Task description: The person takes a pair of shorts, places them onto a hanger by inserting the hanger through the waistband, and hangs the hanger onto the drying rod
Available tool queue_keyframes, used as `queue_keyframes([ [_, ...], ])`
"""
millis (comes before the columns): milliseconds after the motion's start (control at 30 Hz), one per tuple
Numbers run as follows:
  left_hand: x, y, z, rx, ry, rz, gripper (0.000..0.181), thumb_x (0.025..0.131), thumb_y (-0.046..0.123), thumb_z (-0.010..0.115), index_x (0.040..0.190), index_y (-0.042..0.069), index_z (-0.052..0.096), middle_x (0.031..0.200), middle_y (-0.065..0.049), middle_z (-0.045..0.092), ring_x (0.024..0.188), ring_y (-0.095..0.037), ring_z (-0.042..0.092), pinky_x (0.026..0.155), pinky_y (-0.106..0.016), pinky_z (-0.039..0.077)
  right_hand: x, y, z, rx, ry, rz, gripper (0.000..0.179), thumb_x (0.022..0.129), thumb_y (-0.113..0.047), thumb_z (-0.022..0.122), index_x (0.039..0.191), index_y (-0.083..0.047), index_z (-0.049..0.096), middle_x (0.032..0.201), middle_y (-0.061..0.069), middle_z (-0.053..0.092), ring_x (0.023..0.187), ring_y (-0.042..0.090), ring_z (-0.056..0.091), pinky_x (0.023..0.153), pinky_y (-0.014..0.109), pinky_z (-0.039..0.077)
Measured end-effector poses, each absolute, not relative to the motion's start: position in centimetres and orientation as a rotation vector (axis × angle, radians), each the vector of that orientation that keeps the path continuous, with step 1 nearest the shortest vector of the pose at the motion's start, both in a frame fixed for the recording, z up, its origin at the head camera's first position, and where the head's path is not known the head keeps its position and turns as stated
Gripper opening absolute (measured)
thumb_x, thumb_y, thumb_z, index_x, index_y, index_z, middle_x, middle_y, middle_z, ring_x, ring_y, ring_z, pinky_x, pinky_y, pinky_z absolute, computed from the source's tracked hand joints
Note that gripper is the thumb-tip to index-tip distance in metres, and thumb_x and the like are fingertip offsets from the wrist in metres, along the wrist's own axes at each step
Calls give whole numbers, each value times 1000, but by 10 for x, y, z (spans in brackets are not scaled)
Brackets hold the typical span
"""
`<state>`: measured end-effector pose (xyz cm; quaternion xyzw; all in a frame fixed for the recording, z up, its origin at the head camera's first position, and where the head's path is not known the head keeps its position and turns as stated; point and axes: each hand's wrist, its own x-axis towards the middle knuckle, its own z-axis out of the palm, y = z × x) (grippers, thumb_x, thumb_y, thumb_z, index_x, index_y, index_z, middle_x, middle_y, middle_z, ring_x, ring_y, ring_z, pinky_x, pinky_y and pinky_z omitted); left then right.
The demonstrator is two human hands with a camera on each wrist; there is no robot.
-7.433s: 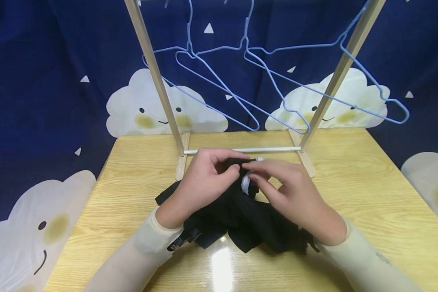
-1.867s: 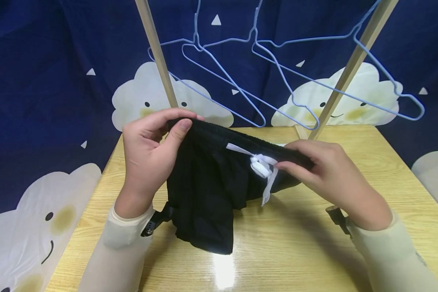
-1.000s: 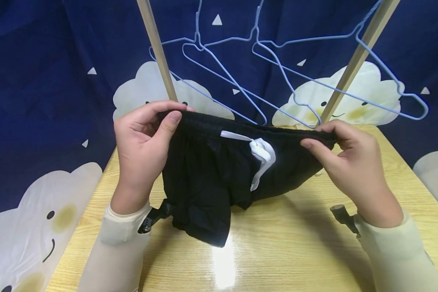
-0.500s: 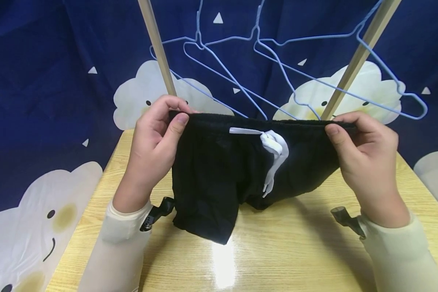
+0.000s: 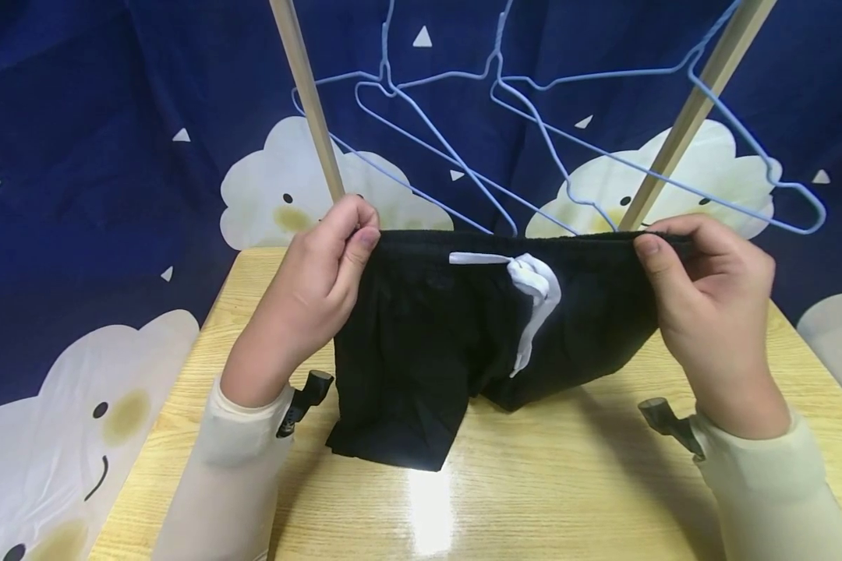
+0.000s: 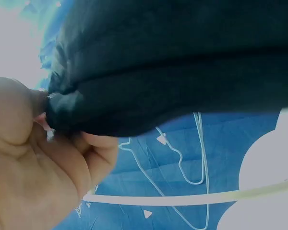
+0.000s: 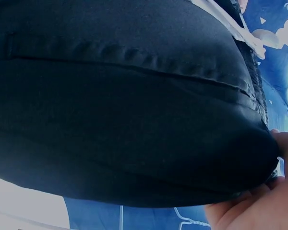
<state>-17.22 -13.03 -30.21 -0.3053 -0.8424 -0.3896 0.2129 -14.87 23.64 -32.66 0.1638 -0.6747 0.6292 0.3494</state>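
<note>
Black shorts (image 5: 414, 343) hang by their waistband between my two hands, raised over the table. A white drawstring (image 5: 533, 282), tied in a knot, dangles from the front of the waistband. My left hand (image 5: 319, 280) pinches the left end of the waistband, thumb in front and fingers curled. At the opposite end, my right hand (image 5: 719, 296) grips the waistband with the thumb in front and the fingers behind it. The right wrist view shows a stitched seam along the dark cloth (image 7: 125, 110). In the left wrist view, the shorts (image 6: 182, 62) hide part of the fingers.
Behind the shorts stands a wooden rack with a left post (image 5: 309, 101) and a right post (image 5: 695, 117). Several blue wire hangers (image 5: 449, 160) hang there. Below is a wood-grain table (image 5: 547, 483). A dark blue cloth with cloud faces (image 5: 270, 171) covers the background.
The shorts have gone from a bunch on the table to being held up and spread. My right hand has moved right along the waistband; my left fingers have just curled in more.
</note>
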Motion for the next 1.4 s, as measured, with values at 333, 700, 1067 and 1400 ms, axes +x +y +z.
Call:
queue_keyframes([
  [333, -169, -134, -301, -839, -2234, -1149, 26, 106, 15, 69, 83, 6, 67, 71, -3, 42, 67, -16, 44, 63, -30, 35, -149, 235, -326, 403, -1693, 1686, 18, 92, 7, 79, 101, 21, 71, 88, 7, 76, 72, 14, 67, 71, 18, 57],
  [700, -166, -130, -301, -577, -2088, -1273, 52, 109, 22, 65, 60, 6, 63, 64, -3, 46, 63, -17, 42, 56, -30, 31, -143, 238, -326, 439, -1874, 1489, 16, 91, 7, 79, 98, 20, 72, 87, 3, 76, 69, 12, 59, 64, 17, 48],
  [1067, -167, -132, -302, -592, -2048, -1342, 25, 94, -1, 59, 81, 4, 80, 80, -1, 68, 75, -17, 54, 66, -27, 46, -142, 242, -326, 474, -2105, 1381, 5, 94, 9, 74, 98, 11, 75, 90, -1, 75, 77, 11, 63, 70, 15, 50],
  [1400, -167, -130, -303, -640, -2069, -1343, 23, 92, -5, 58, 88, 0, 80, 86, -4, 71, 77, -18, 55, 68, -28, 45, -138, 248, -322, 544, -2550, 1170, 15, 96, -1, 79, 101, -15, 78, 92, -5, 73, 82, 10, 65, 77, 11, 51],
])
